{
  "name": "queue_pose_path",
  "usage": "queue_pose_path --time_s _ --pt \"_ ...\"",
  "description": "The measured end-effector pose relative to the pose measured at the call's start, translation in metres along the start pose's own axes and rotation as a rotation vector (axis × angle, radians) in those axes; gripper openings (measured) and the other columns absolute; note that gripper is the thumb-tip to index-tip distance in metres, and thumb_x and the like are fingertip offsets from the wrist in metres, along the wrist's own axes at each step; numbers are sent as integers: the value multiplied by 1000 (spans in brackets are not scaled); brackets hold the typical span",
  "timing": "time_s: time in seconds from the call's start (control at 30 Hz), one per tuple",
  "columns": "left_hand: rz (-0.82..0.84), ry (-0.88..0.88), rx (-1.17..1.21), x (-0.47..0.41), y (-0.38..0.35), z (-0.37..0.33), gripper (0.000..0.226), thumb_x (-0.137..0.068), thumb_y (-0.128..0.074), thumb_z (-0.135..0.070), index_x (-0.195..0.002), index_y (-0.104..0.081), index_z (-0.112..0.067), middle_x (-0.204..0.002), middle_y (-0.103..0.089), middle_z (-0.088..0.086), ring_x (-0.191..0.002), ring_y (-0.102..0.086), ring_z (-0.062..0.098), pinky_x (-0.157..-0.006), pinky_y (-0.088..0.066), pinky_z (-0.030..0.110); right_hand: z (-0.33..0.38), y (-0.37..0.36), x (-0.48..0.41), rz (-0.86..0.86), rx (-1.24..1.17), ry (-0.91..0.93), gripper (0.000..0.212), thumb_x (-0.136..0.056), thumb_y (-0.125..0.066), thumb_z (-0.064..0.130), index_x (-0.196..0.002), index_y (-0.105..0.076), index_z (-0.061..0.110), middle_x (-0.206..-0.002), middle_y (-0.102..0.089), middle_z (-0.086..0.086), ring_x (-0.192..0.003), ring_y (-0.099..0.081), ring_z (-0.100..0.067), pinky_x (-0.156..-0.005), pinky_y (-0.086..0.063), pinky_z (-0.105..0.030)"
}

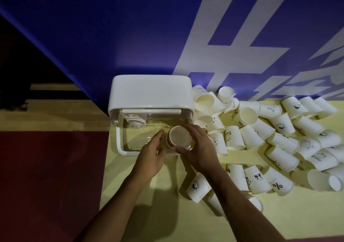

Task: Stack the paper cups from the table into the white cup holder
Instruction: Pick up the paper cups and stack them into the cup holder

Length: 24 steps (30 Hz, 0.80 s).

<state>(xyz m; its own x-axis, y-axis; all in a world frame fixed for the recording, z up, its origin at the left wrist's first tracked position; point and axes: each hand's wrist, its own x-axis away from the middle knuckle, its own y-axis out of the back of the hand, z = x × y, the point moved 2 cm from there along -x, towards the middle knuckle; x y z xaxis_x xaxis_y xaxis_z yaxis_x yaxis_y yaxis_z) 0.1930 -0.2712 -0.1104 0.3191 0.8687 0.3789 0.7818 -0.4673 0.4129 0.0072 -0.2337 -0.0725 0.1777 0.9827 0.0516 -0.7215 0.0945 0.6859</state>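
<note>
gripping a cup (180,136) in my right hand (199,149) over the holder (149,92); left hand (150,156) looks relaxed beside it, i think. loose cups (250,136) cover the counter (130,195) to the right.

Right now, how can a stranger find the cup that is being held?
Find the white plastic cup holder against the blue wall. At its clear front, the right hand holds one white paper cup. Unlike the heaped paper cups to its right, it is gripped, mouth facing up.
</note>
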Motion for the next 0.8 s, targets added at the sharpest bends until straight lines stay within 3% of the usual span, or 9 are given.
queue_pose_path --time_s 0.17,0.33,0.43,0.53,0.63,0.73,0.8 --pt "-36 31 -55 -5 -5 -14 45 -109 -42 -32 -154 -44 -28 -150 -55 -2 -136 -53 17 -102 -38 22 -10 -17 -9 149 76 -7 80 -76 -88 32 -147 -53 22 -148 -54 3 -131 -51 -22 -107 -46 -41" --pt "-52 -12 -178 -6 -10 -15 44 -104 -49 -26 -147 -50 -35 -122 -72 2 -106 -69 21 -86 -53 31 -9 -16 -17 254 62 4 81 -79 -85 16 -150 -49 20 -155 -48 0 -137 -46 -26 -113 -34 -29" --pt "-59 -6 -189 -5 -9 -18 44 -103 -51 -27 -147 -50 -35 -124 -72 1 -107 -69 20 -86 -53 30 -10 -13 -18 279 80 4 85 -79 -87 26 -152 -45 24 -157 -45 2 -138 -45 -25 -115 -38 -39" --pt "-154 -14 -170 11 -7 -35 41 -103 -57 -24 -143 -53 -27 -125 -68 -5 -108 -65 13 -87 -51 27 -13 1 -3 198 84 -18 81 -82 -80 48 -153 -45 30 -155 -47 6 -134 -48 -18 -108 -45 -37" --pt "-272 -211 -221 35 -18 -64 35 -99 -63 -17 -134 -61 -17 -124 -68 -1 -106 -65 16 -87 -51 28 -29 39 27 43 74 -87 55 -91 -70 44 -142 -56 32 -143 -58 10 -116 -58 -10 -92 -53 -29" --pt "-185 -370 -180 40 -56 -102 29 -99 -61 -22 -128 -64 -21 -124 -68 -4 -109 -65 15 -86 -56 32 -62 91 56 -81 79 -199 35 -94 -69 39 -128 -67 30 -124 -66 14 -90 -60 -2 -76 -49 -14" --pt "-90 -436 -205 35 -93 -135 29 -99 -58 -32 -128 -63 -26 -123 -66 -9 -110 -62 11 -85 -55 31 -90 132 73 -185 61 -276 28 -93 -72 33 -120 -71 27 -114 -69 14 -82 -60 -3 -75 -50 -19"
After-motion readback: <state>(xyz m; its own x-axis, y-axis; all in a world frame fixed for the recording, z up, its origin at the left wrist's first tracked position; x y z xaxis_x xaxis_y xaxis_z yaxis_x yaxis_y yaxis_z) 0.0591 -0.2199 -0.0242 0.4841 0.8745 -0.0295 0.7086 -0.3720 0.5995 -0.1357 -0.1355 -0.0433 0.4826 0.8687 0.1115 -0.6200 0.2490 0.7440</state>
